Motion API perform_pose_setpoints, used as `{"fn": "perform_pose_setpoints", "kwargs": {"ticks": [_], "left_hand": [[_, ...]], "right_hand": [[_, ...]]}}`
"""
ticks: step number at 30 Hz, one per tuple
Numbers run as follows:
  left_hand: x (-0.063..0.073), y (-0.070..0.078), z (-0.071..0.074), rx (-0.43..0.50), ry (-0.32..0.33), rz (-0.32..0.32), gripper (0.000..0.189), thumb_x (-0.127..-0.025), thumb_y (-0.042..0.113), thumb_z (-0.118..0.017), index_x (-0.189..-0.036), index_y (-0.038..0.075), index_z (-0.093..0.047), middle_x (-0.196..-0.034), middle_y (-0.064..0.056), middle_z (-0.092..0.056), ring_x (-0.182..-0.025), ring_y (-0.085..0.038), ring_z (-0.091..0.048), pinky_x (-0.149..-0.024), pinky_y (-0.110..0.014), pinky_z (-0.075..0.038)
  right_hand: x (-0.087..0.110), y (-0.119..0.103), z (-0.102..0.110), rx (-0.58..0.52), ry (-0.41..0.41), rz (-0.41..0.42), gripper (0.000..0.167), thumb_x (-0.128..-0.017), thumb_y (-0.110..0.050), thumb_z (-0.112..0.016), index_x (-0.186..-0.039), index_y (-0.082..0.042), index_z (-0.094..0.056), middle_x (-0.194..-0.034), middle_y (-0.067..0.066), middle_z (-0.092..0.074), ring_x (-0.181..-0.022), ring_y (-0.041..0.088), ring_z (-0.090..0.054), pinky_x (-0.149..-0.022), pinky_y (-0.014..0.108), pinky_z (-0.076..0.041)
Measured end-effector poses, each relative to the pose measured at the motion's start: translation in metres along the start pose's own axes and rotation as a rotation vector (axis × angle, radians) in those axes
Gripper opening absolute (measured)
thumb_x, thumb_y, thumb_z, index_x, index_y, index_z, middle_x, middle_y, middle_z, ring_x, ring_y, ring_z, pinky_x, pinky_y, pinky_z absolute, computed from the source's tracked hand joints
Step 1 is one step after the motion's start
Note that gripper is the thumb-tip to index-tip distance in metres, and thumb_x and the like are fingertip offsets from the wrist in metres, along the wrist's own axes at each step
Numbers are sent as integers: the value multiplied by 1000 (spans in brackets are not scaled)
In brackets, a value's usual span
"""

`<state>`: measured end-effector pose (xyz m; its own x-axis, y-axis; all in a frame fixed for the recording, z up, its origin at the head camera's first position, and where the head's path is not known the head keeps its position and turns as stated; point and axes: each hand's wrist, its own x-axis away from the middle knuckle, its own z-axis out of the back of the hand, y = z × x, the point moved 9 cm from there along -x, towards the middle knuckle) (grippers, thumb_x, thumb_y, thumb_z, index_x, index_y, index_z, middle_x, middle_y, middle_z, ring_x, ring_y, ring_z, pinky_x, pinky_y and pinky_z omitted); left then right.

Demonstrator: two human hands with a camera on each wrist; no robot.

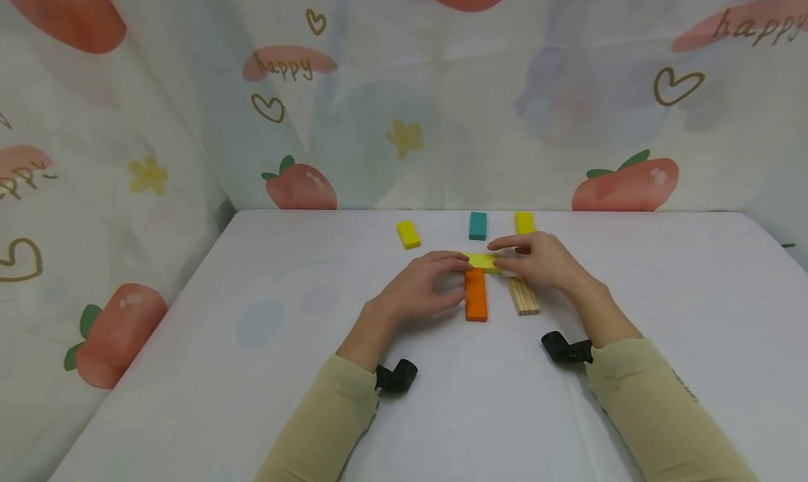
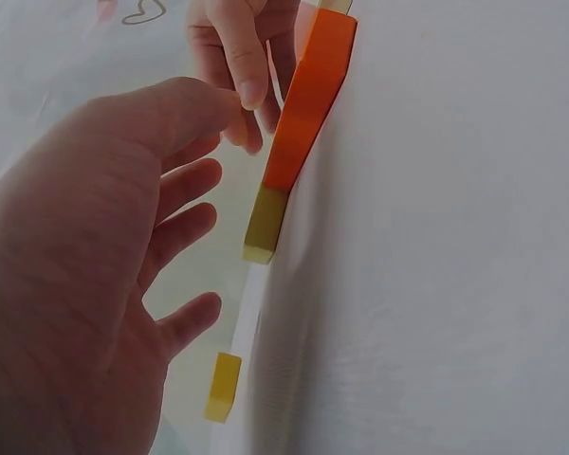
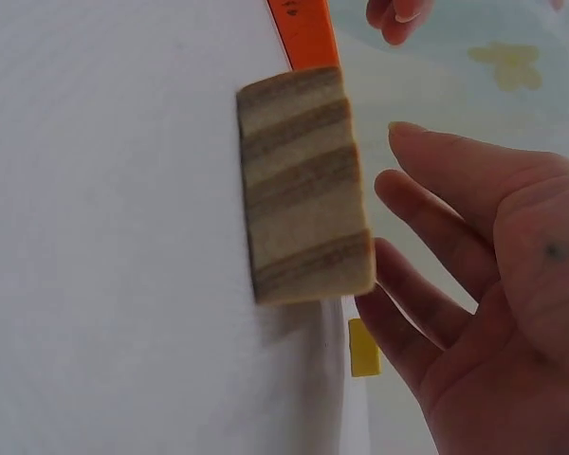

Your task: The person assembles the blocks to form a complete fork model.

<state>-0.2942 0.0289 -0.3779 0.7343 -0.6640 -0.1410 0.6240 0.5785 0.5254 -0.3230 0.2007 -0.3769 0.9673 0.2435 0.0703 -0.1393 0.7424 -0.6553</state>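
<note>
In the head view my left hand point(image 1: 419, 285) reaches in beside an orange block point(image 1: 476, 296), its fingers loosely bent and spread. The block's far end meets a light yellow block point(image 1: 484, 261) lying crosswise. My right hand point(image 1: 536, 261) hovers over the right end of that yellow block, fingers relaxed. Below it lies a piece of wood with light and brown stripes point(image 1: 523, 296). The left wrist view shows a gap between the left thumb and the orange block point(image 2: 308, 104). From the right wrist, the striped wood point(image 3: 303, 185) stands apart from the thumb.
Toward the table's point(image 1: 189, 356) back edge lie a small yellow block point(image 1: 408, 234), a teal block point(image 1: 477, 226) and another yellow block point(image 1: 524, 222), partly behind the right hand. A printed cloth point(image 1: 442, 89) hangs behind the table. Black wrist cameras sit at both cuffs.
</note>
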Motion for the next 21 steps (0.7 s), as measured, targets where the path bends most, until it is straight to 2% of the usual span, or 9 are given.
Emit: {"fn": "perform_pose_setpoints", "kwargs": {"ticks": [9, 16, 21], "left_hand": [[-3, -1, 3, 29, 39, 3, 42, -97, 26, -68, -137, 15, -62, -146, 4, -52, -137, -12, -42, -114, -29, -32], [-5, -10, -1, 52, 38, 46, 44, -97, 27, -68, -139, 16, -61, -147, 4, -52, -138, -12, -41, -114, -30, -32], [-5, -13, -1, 49, 41, 57, 44, -97, 27, -68, -139, 16, -60, -147, 4, -52, -138, -11, -41, -114, -30, -32]], "right_hand": [[9, 4, 6, -43, 21, -35, 42, -97, -31, -67, -135, -13, -65, -144, 21, -51, -128, 45, -48, -104, 58, -42], [22, 1, 11, -78, 68, 38, 43, -97, -29, -68, -134, -8, -64, -141, 19, -54, -126, 42, -50, -103, 57, -44], [33, -2, 11, -111, 48, 79, 46, -97, -30, -69, -135, -6, -61, -139, 17, -55, -128, 39, -48, -106, 56, -41]]}}
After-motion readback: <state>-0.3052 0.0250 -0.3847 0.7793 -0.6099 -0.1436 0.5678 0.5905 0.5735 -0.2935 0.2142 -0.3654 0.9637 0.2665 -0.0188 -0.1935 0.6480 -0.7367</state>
